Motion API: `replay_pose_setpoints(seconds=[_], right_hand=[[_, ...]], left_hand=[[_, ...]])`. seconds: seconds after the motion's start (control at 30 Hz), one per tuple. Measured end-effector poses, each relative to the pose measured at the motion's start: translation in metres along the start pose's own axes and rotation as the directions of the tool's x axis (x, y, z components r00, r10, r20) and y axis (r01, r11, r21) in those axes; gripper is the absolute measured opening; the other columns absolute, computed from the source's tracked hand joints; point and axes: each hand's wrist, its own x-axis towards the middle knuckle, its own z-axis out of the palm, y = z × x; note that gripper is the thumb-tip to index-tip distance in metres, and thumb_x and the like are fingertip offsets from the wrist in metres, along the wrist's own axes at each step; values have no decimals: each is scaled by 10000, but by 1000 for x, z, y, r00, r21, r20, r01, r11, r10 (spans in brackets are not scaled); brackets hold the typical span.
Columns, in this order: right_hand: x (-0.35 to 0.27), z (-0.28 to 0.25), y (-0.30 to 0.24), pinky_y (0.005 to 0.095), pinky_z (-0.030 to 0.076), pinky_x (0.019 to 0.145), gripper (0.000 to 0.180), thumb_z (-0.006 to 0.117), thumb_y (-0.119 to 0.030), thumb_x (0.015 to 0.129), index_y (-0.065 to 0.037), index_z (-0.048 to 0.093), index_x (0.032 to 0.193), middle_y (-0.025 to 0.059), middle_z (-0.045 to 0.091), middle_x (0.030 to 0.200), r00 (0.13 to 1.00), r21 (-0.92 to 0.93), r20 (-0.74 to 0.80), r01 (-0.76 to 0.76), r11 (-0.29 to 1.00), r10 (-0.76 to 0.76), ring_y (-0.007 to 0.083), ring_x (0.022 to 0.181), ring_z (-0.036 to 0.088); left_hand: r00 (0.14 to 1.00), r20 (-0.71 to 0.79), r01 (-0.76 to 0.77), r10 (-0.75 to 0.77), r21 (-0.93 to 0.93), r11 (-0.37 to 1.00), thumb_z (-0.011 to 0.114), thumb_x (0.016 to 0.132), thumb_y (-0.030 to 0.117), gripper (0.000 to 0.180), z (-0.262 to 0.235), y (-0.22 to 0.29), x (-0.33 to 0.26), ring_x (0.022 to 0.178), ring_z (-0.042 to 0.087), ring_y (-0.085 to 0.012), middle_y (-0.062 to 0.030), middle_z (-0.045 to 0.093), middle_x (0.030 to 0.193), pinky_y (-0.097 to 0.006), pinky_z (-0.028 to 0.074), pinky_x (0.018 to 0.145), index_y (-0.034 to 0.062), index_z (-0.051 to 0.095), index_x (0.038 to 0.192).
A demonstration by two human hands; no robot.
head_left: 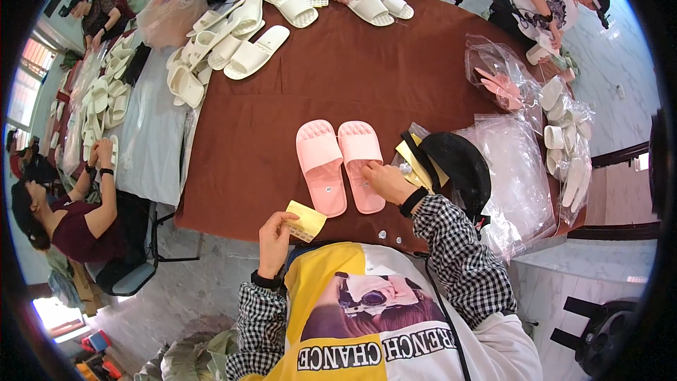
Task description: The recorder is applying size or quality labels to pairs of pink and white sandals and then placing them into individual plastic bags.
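Two pink slippers lie side by side in front of me, toes away: the left slipper [321, 162] and the right slipper [361, 142]. A small round white label shows on the left one's insole. My left hand [273, 240] pinches a yellow sticker sheet [307, 223] just off the table's near edge. The fingers of my right hand [388, 181] are drawn together and touch the right slipper's insole below its strap. Whatever lies under those fingertips is hidden.
A brown cloth covers the table [247, 134]. Clear plastic bags [504, 169] and a black cap [458, 169] lie to my right. White slippers [257, 53] are piled at the far left. Bagged white slippers [568, 141] line the right edge. Several people work around.
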Motion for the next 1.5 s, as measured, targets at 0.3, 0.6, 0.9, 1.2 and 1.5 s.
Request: replay_pose_setpoints(seconds=[0.3,0.6,0.9,1.2,1.5], right_hand=[[0,7,-1,407,555,562,284,552,-88,875,-51,539,1156,119,606,930,992,-146,-68,97,985,-108,284,701,675],[0,8,8,453,545,594,202,554,-113,885,-52,527,1076,158,629,949,997,4,-71,16,1000,-16,336,766,684],[-4,16,17,517,515,697,171,574,-149,906,-64,501,1036,189,629,1011,991,346,-123,1,938,45,409,826,653],[-10,16,17,512,511,700,231,613,-197,903,-67,494,1051,191,593,1046,993,343,-81,-53,938,85,425,815,641],[-12,15,2,498,511,709,196,591,-190,912,-65,511,1040,164,597,1042,979,313,-122,-119,942,164,406,811,642]], left_hand=[[1000,11,10,-11,75,997,456,897,-66,230,1,3,1,670,467,-58,-12,581,802,-228,382,605,13,648,994],[1000,14,-19,18,48,999,457,895,-67,235,5,-3,0,658,464,-64,-18,578,794,-235,384,594,17,651,997],[1000,16,-14,14,-4,1000,451,897,-70,244,6,-9,0,656,455,-56,-7,577,798,-228,376,586,23,654,996],[999,33,-2,2,-25,1000,455,917,-54,234,12,-7,5,642,421,-37,26,536,777,-213,349,570,27,659,999],[999,-16,33,-35,-114,993,441,937,-44,232,7,-10,3,746,460,-41,26,558,870,-200,386,673,22,639,1038]])
